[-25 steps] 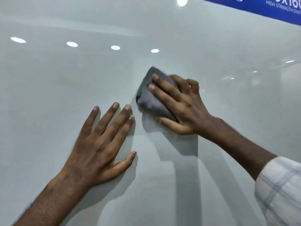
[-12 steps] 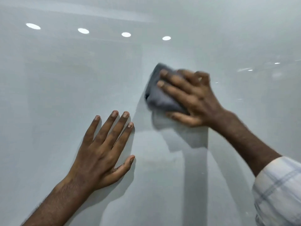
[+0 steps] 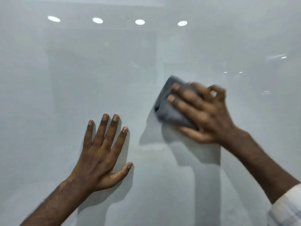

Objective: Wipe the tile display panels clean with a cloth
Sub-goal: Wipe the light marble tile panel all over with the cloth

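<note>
A glossy pale grey tile panel point(image 3: 65, 79) fills the whole view. My left hand point(image 3: 101, 154) lies flat on it at lower centre, fingers spread and pointing up. To its upper right, my right hand point(image 3: 206, 115) holds a folded dark grey cloth point(image 3: 169, 111) against the panel. Two straight fingers lie over the cloth, the thumb runs under its lower edge, and the other fingers are curled. That hand and the cloth are blurred by motion. A faint smudged patch point(image 3: 151, 150) shows on the panel between the hands.
Round ceiling lights point(image 3: 140, 22) and dim room shapes are reflected in the panel's upper part. A checked shirt cuff point(image 3: 286, 207) covers my right forearm at the bottom right corner.
My right hand has slid the cloth to the right and slightly down across the panel. My left hand has stayed flat in place. The blue sign at top right has left the view.
</note>
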A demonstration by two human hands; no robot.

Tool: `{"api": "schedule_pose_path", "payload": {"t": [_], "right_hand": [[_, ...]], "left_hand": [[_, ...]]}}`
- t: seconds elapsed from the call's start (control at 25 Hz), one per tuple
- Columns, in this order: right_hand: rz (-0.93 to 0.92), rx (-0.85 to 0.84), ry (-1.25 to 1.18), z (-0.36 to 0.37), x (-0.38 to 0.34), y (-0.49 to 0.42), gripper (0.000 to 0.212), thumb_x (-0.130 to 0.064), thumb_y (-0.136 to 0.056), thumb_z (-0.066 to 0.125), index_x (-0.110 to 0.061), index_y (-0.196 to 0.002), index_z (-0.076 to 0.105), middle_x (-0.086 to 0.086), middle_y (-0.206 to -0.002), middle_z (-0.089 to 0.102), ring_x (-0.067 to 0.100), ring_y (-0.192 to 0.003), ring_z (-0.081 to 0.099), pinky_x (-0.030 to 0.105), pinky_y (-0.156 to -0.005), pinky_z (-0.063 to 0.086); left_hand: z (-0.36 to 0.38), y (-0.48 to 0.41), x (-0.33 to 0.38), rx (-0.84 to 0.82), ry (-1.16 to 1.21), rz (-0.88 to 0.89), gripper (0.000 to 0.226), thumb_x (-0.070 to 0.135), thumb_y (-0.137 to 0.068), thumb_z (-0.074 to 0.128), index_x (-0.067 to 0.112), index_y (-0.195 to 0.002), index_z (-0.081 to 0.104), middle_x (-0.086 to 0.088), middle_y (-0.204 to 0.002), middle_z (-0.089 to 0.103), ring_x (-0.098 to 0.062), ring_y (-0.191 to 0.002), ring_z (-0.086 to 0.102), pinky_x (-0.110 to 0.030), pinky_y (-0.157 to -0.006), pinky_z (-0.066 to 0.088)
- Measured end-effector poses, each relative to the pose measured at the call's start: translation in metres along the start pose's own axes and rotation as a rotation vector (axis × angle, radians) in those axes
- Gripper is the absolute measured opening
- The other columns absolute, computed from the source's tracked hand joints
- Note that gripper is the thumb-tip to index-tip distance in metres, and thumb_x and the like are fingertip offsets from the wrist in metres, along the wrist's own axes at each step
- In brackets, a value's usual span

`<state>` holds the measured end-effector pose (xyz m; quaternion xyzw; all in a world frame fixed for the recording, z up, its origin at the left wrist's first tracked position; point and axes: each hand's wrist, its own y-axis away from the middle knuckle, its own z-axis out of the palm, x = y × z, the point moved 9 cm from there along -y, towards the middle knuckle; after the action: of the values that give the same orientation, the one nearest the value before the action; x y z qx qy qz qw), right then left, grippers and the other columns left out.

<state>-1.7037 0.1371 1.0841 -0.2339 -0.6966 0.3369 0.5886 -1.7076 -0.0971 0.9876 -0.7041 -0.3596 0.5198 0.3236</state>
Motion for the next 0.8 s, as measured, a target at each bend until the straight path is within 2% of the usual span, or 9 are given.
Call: {"api": "schedule_pose_path", "payload": {"t": [0.08, 0.16, 0.2, 0.32, 0.4, 0.52, 0.6, 0.64, 0.8], "right_hand": [[0.305, 0.071, 0.038, -0.010, 0.041, -0.010, 0.074, -0.059, -0.098, 0.054, -0.020, -0.159, 0.042, 0.007, -0.167, 0.034, 0.042, -0.138, 0.047, 0.056, -0.100, 0.033], [0.419, 0.089, 0.008, -0.007, 0.026, -0.014, 0.075, -0.059, -0.098, 0.050, -0.016, -0.159, 0.041, 0.009, -0.168, 0.032, 0.046, -0.138, 0.046, 0.056, -0.100, 0.035], [0.342, 0.074, -0.020, -0.001, -0.002, -0.012, 0.074, -0.058, -0.098, 0.050, -0.015, -0.159, 0.041, 0.010, -0.167, 0.033, 0.047, -0.140, 0.045, 0.056, -0.100, 0.036], [-0.164, -0.041, -0.102, 0.009, -0.082, 0.015, 0.067, -0.055, -0.100, 0.054, -0.020, -0.156, 0.046, 0.006, -0.165, 0.038, 0.042, -0.145, 0.044, 0.054, -0.105, 0.033], [-0.243, -0.054, -0.082, 0.005, -0.055, 0.014, 0.065, -0.056, -0.100, 0.053, -0.023, -0.156, 0.047, 0.003, -0.165, 0.038, 0.038, -0.145, 0.045, 0.051, -0.107, 0.028], [0.209, 0.022, 0.056, -0.006, 0.022, -0.019, 0.073, -0.062, -0.100, 0.049, -0.021, -0.159, 0.042, 0.007, -0.167, 0.035, 0.040, -0.140, 0.046, 0.054, -0.101, 0.031], [0.468, 0.056, 0.039, -0.006, 0.008, -0.018, 0.075, -0.063, -0.099, 0.046, -0.018, -0.160, 0.040, 0.010, -0.167, 0.033, 0.043, -0.140, 0.044, 0.055, -0.100, 0.033], [0.456, 0.051, 0.001, 0.000, -0.022, -0.010, 0.074, -0.061, -0.099, 0.045, -0.017, -0.160, 0.040, 0.011, -0.167, 0.033, 0.044, -0.142, 0.041, 0.055, -0.101, 0.033], [-0.015, -0.094, -0.102, 0.012, -0.123, 0.051, 0.065, -0.052, -0.098, 0.050, -0.025, -0.156, 0.046, 0.003, -0.164, 0.041, 0.038, -0.149, 0.040, 0.053, -0.103, 0.031]], "left_hand": [[0.004, 0.006, 0.005, -0.035, -0.006, -0.011, 0.097, 0.061, -0.092, 0.052, -0.001, -0.160, 0.023, -0.037, -0.165, 0.018, -0.056, -0.154, 0.014, -0.075, -0.121, 0.009], [0.005, 0.010, 0.008, -0.055, -0.022, -0.014, 0.098, 0.062, -0.093, 0.052, -0.001, -0.160, 0.022, -0.037, -0.166, 0.016, -0.056, -0.155, 0.013, -0.075, -0.121, 0.008], [0.005, 0.010, 0.009, -0.060, -0.025, -0.007, 0.098, 0.063, -0.093, 0.053, -0.001, -0.160, 0.022, -0.037, -0.166, 0.015, -0.056, -0.154, 0.013, -0.076, -0.121, 0.009], [0.005, 0.017, 0.009, -0.075, -0.006, 0.045, 0.095, 0.062, -0.094, 0.052, -0.001, -0.160, 0.025, -0.036, -0.166, 0.016, -0.056, -0.154, 0.013, -0.075, -0.121, 0.010], [0.006, 0.024, 0.009, -0.082, -0.004, 0.075, 0.093, 0.062, -0.096, 0.050, 0.000, -0.161, 0.025, -0.035, -0.166, 0.016, -0.055, -0.155, 0.013, -0.073, -0.122, 0.010], [0.008, 0.031, 0.011, -0.061, -0.014, 0.108, 0.091, 0.061, -0.097, 0.050, 0.001, -0.160, 0.028, -0.033, -0.167, 0.018, -0.052, -0.156, 0.016, -0.070, -0.124, 0.009], [0.009, 0.034, 0.010, -0.038, -0.016, 0.101, 0.089, 0.061, -0.097, 0.049, 0.001, -0.160, 0.030, -0.032, -0.167, 0.020, -0.051, -0.156, 0.017, -0.069, -0.124, 0.009], [0.009, 0.034, 0.010, -0.026, -0.011, 0.103, 0.088, 0.060, -0.097, 0.048, 0.001, -0.160, 0.031, -0.031, -0.167, 0.020, -0.050, -0.156, 0.018, -0.069, -0.124, 0.010], [0.007, 0.033, 0.011, -0.002, 0.013, 0.117, 0.087, 0.060, -0.099, 0.048, 0.000, -0.159, 0.032, -0.031, -0.167, 0.020, -0.049, -0.156, 0.017, -0.067, -0.125, 0.010]]}}
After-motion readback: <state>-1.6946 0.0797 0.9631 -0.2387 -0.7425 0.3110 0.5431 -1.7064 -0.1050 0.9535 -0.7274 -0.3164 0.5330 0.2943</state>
